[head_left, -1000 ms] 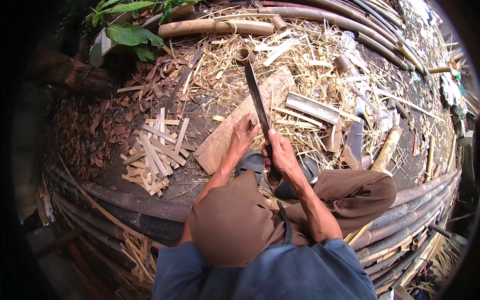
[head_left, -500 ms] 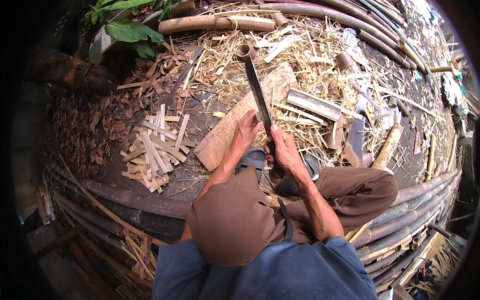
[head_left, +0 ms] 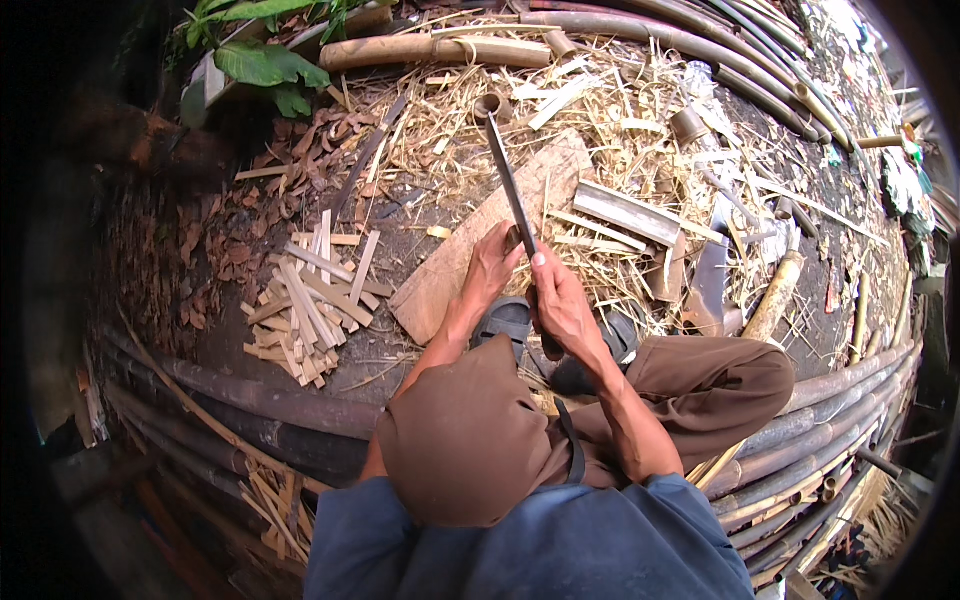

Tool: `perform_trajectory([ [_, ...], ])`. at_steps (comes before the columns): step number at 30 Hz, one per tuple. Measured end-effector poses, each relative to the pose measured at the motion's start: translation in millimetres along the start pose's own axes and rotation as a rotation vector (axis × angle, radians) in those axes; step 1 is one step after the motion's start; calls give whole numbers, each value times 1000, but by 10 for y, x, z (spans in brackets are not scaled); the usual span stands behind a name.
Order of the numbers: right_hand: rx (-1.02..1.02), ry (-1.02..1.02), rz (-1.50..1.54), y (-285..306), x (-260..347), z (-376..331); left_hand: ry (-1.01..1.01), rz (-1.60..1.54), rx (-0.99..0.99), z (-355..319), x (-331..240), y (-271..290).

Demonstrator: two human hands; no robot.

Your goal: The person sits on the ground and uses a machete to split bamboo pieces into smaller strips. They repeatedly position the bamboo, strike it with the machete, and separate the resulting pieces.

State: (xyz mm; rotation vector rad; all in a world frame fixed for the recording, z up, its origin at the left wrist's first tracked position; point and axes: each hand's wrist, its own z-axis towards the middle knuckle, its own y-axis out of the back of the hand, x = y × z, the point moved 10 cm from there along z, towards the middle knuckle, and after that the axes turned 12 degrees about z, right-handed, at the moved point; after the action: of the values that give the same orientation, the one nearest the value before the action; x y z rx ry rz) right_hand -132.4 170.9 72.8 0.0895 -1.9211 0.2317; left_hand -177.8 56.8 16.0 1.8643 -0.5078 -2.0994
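Note:
My right hand (head_left: 563,303) grips the handle of a long dark blade (head_left: 508,182) that points away from me, its tip by a short bamboo ring (head_left: 489,106). My left hand (head_left: 493,268) is closed around a small piece of bamboo held against the blade, just left of it. Both hands work over a flat wooden board (head_left: 480,240) lying on the ground. I am squatting, brown trousers over my knees and dark sandals (head_left: 510,318) on my feet.
A pile of split bamboo slats (head_left: 305,300) lies to the left. Straw, shavings and cut bamboo pieces (head_left: 625,212) cover the ground ahead. Long bamboo poles (head_left: 250,395) curve around me on the left, right and far side. Green leaves (head_left: 265,65) sit top left.
The blade and both hands stay in nearly the same place; the hands shift only slightly along the blade.

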Motion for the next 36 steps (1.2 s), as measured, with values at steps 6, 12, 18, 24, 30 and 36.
perform_trajectory([
  [6, 9, 24, -108, -18, 38, -14, -33, 33, -25, -17, 0, 30],
  [12, -8, 79, -120, -66, 199, -34, -17, 31, -65, 23, -6, 34],
  [18, -49, 139, -125, -44, 257, -46, -153, 169, -121, 102, -400, 185],
  [24, -63, 213, -234, -88, 225, 4, -91, 143, -175, 100, -147, 190],
  [30, -91, 269, -301, -172, -68, 16, -10, 210, -325, -311, 250, 260],
  [36, -16, 176, -305, -227, -255, 30, 194, 220, -417, -406, -178, 648],
])
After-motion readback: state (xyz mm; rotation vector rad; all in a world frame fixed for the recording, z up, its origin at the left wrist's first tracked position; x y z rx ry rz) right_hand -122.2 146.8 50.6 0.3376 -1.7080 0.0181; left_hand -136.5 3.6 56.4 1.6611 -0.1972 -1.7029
